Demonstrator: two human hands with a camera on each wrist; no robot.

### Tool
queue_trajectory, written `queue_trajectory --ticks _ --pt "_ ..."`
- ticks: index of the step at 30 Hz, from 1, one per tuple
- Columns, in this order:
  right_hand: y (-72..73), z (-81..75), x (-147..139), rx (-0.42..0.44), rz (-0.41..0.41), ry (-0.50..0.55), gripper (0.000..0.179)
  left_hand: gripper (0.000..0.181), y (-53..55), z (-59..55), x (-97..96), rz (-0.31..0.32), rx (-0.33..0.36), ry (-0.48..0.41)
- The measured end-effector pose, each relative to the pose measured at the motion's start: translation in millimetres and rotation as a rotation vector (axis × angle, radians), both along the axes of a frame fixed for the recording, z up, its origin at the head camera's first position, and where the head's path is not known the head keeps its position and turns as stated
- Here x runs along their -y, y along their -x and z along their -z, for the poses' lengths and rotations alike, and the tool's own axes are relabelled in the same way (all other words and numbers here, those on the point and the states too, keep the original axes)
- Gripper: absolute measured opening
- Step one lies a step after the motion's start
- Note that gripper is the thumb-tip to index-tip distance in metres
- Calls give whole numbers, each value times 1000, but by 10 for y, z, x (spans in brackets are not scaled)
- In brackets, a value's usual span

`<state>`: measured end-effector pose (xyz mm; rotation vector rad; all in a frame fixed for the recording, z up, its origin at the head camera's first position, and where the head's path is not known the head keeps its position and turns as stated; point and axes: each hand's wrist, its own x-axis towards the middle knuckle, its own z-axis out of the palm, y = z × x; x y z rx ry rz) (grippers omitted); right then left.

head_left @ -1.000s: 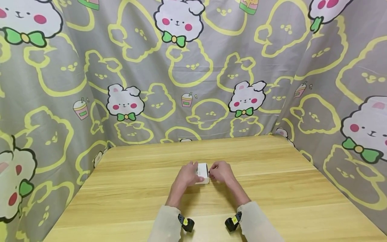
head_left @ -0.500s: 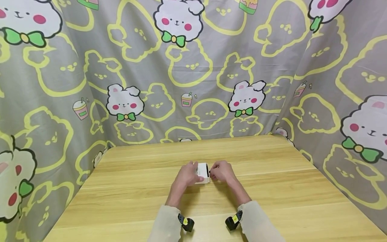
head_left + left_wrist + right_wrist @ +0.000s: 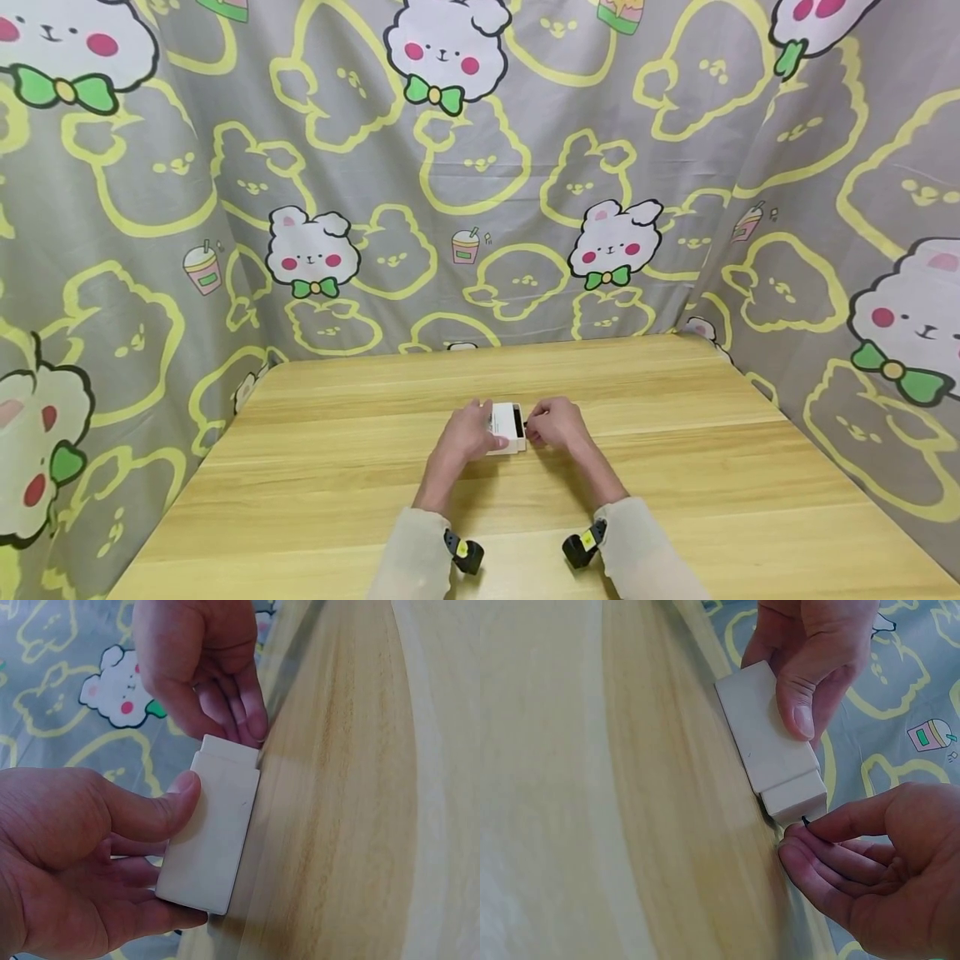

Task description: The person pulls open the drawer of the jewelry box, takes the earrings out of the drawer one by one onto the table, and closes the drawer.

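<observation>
A small white box (image 3: pixel 504 420) lies on the wooden table, its outer sleeve gripped by my left hand (image 3: pixel 467 432) from the left side. In the left wrist view the thumb presses the sleeve's near side (image 3: pixel 214 832), while other fingers reach behind it. An inner drawer (image 3: pixel 795 799) sticks out a short way from the sleeve's right end, with a dark strip of its inside showing in the head view. Thumb and index finger of my right hand (image 3: pixel 555 423) pinch a small black pull tab (image 3: pixel 805 821) at the drawer's end. The drawer's contents are mostly hidden.
The wooden table (image 3: pixel 337 467) spreads around both hands. A grey curtain (image 3: pixel 405 317) with rabbit prints hangs along its back and both sides. Black wrist cameras are strapped over the two light sleeves (image 3: pixel 420 546).
My right hand has shifted slightly right with the pull tab, and the drawer sticks out further from the sleeve. The left hand keeps its hold on the box.
</observation>
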<state>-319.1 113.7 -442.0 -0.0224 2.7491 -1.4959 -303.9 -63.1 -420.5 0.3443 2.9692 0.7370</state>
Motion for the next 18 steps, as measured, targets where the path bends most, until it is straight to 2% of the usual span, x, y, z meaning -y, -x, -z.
queue_trajectory --ticks 13,18 --pt "3 -4 -19 5 8 8 7 77 -11 -8 1 2 5 -23" --pt "0 -17 -28 3 12 6 5 76 -10 -8 8 9 -6 -6"
